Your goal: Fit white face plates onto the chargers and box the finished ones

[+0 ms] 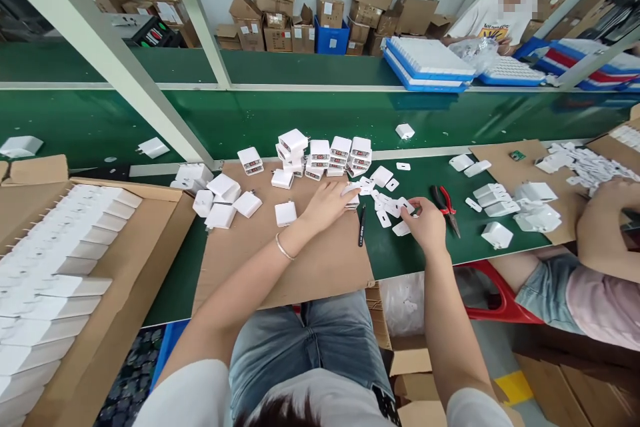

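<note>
My left hand (327,205) is over the cardboard sheet, its fingers closed on a white charger block (353,203) that they partly cover. In my right hand (426,221), thumb and fingers pinch a small white cover plate (404,205). Several loose white plates (384,203) lie between the two hands on the green table. Behind my left hand are stacked white charger blocks (319,152) with their port faces toward me. A black pen-like tool (361,227) lies by the cardboard sheet's right edge.
Red-handled pliers (445,208) lie right of my right hand. At left stands a carton (155,247) with rows of white chargers, beside a loose pile (223,199). A co-worker's arm (607,227) is at right, near more white parts (540,205). A shelf post (110,47) rises at left.
</note>
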Demonstrator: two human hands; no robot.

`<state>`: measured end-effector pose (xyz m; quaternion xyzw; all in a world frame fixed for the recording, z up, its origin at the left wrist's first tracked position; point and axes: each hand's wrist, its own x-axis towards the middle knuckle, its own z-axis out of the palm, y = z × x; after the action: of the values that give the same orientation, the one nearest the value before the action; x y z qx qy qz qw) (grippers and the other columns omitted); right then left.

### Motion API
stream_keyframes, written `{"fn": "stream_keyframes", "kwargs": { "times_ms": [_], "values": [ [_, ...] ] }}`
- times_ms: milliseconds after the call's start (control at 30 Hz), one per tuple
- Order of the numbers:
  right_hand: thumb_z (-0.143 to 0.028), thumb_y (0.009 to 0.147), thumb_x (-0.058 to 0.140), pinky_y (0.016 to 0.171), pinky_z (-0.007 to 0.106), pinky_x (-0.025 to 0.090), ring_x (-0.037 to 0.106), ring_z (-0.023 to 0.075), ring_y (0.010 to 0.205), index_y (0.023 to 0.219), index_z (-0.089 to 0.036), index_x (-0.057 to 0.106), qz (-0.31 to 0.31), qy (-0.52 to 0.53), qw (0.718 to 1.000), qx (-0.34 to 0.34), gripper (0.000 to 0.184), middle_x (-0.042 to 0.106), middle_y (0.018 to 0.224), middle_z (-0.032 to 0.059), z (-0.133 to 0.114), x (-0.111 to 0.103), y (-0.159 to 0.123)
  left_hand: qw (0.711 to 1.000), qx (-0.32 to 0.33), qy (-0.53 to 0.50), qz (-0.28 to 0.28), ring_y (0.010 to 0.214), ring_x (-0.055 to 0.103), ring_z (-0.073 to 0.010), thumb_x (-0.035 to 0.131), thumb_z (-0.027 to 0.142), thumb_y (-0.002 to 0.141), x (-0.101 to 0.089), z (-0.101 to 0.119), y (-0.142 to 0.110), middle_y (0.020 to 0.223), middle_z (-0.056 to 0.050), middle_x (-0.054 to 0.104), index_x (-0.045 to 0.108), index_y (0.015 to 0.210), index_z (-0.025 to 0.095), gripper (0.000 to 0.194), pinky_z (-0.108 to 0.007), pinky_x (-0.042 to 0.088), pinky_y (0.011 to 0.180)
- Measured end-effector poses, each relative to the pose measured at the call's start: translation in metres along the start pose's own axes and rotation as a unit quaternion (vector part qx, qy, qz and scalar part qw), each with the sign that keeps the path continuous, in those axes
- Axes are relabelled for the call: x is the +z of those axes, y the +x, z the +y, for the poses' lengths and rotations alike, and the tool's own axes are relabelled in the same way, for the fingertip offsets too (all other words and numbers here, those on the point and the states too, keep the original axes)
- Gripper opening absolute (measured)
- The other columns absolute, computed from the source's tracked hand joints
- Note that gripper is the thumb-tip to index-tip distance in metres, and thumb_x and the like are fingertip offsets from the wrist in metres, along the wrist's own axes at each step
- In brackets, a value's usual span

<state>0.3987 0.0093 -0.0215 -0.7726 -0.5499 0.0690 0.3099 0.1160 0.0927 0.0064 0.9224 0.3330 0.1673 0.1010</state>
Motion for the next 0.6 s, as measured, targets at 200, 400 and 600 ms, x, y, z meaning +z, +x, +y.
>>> {"fn": "stream_keyframes", "kwargs": {
  "times_ms": [200,400,600],
  "values": [
    [-0.037,0.097,0.055,0.071,0.031,0.044,0.057,0.0183,0.074,0.101,-0.019,0.069,-0.131,0.153,0.973,-0.115,0.024,0.069,0.091,0.0058,-0.066,0.000,-0.048,0.962,-0.085,-0.234,0.114,0.126,0.058,-0.0284,0.057,0.025,0.098,-0.028,0.013,-0.044,0.133,-0.012,0.061,0.052,0.146,0.023,0.048,-0.045,0.046,0.111],
    [-0.031,0.106,0.045,0.068,0.029,0.042,0.064,0.0195,0.080,0.090,-0.019,0.068,-0.283,0.106,0.931,-0.206,0.030,0.069,0.087,0.0059,-0.129,0.029,-0.097,0.934,-0.155,-0.313,0.080,0.137,0.051,-0.0273,0.055,0.034,0.101,-0.075,0.050,-0.094,0.140,-0.012,0.048,0.055,0.142,0.026,0.042,-0.036,0.054,0.102],
    [-0.033,0.102,0.054,0.065,0.030,0.045,0.067,0.0230,0.086,0.118,-0.016,0.065,-0.287,0.011,0.934,-0.213,0.026,0.065,0.115,0.0127,-0.139,0.035,-0.109,0.942,-0.091,-0.312,0.085,0.136,0.052,-0.0277,0.057,0.025,0.098,-0.094,0.062,-0.114,0.143,-0.013,0.048,0.051,0.144,0.025,0.047,-0.041,0.046,0.116]
  ]
}}
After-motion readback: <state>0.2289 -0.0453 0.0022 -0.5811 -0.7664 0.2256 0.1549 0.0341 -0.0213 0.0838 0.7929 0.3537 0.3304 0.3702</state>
